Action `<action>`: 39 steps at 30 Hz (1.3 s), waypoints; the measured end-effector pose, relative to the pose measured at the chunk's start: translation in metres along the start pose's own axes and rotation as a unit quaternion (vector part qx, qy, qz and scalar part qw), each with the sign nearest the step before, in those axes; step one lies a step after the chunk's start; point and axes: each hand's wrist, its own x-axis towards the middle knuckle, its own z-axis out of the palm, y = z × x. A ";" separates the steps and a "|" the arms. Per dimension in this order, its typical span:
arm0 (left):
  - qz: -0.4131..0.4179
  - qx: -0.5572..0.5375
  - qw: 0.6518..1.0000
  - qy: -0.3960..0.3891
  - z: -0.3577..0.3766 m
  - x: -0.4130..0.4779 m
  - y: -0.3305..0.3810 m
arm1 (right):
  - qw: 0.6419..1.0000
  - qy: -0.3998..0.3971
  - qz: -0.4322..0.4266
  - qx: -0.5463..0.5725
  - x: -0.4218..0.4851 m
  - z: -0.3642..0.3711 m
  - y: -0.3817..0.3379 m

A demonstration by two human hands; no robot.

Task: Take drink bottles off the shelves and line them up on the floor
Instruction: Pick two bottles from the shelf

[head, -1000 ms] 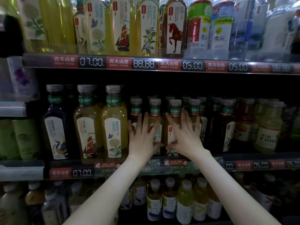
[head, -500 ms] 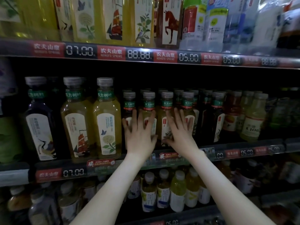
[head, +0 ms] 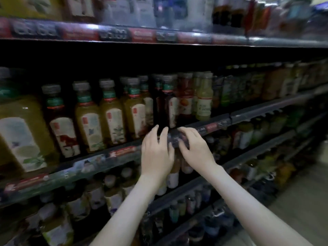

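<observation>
1. Whole shot is pretty smeared, so take the fine detail with a pinch of salt.
2. The left hand [head: 156,153] is dead centre of the frame, back of the hand to the camera. Its fingers point up, only loosely bent, and I can't see anything in it.
3. The right hand [head: 195,150] is just beside it, a little to the right, almost touching. Its fingers curl over toward the left, across the price strip [head: 213,126] on the middle shelf's front edge. I honestly can't tell if it's pinching anything or just resting there.
4. The nearest drinks are the dark bottles [head: 168,103], standing upright on the middle shelf straight above both sets of fingertips, close but not clearly touched.
5. The yellow tea bottles [head: 111,112] run in a row off to the left of the hands, also upright on that shelf, well clear of them.
6. The lower-shelf bottles [head: 113,197] sit under the forearms toward the bottom left, very blurry.
7. The floor [head: 301,201] shows in the lower right corner.
</observation>
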 end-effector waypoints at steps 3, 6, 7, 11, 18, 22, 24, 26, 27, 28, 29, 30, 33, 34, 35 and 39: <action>0.034 -0.032 0.998 -0.050 0.040 -0.003 0.070 | 0.998 0.007 0.047 -0.039 -0.030 -0.065 0.055; 0.064 -0.069 0.991 -0.095 0.086 -0.013 0.154 | 0.993 0.008 0.093 -0.075 -0.065 -0.142 0.118; 0.071 -0.080 0.988 -0.108 0.102 -0.016 0.183 | 0.991 0.005 0.108 -0.084 -0.077 -0.169 0.139; 0.091 -0.120 0.978 -0.144 0.168 -0.026 0.296 | 0.978 -0.008 0.175 -0.111 -0.122 -0.269 0.221; 0.114 -0.167 0.964 -0.175 0.254 -0.015 0.438 | 0.966 0.007 0.223 -0.128 -0.148 -0.374 0.328; 0.115 -0.166 0.965 -0.168 0.307 0.016 0.475 | 0.970 0.028 0.213 -0.114 -0.124 -0.401 0.388; 0.111 -0.166 0.967 -0.162 0.337 0.034 0.490 | 0.972 0.029 0.212 -0.102 -0.108 -0.409 0.419; 0.111 -0.166 0.968 -0.154 0.372 0.057 0.504 | 0.975 0.026 0.201 -0.091 -0.087 -0.417 0.456; 0.113 -0.166 0.968 -0.148 0.390 0.071 0.512 | 0.977 0.023 0.194 -0.088 -0.075 -0.422 0.475; 0.115 -0.165 0.969 -0.141 0.409 0.087 0.519 | 0.978 0.020 0.187 -0.085 -0.062 -0.428 0.495; 0.114 -0.165 0.970 -0.134 0.428 0.104 0.527 | 0.979 0.019 0.185 -0.084 -0.048 -0.435 0.515; 0.110 -0.163 0.972 -0.131 0.446 0.122 0.534 | 0.979 0.017 0.186 -0.085 -0.033 -0.444 0.535; 0.100 -0.154 0.975 -0.123 0.495 0.178 0.560 | 0.978 0.009 0.184 -0.097 0.011 -0.477 0.592; 0.099 -0.148 0.977 -0.119 0.512 0.195 0.569 | 0.978 0.011 0.183 -0.100 0.024 -0.488 0.612; 0.098 -0.145 0.977 -0.120 0.529 0.211 0.579 | 0.978 0.014 0.184 -0.101 0.036 -0.499 0.630; 0.089 -0.132 0.978 -0.136 0.599 0.261 0.613 | 0.974 0.026 0.203 -0.099 0.072 -0.531 0.713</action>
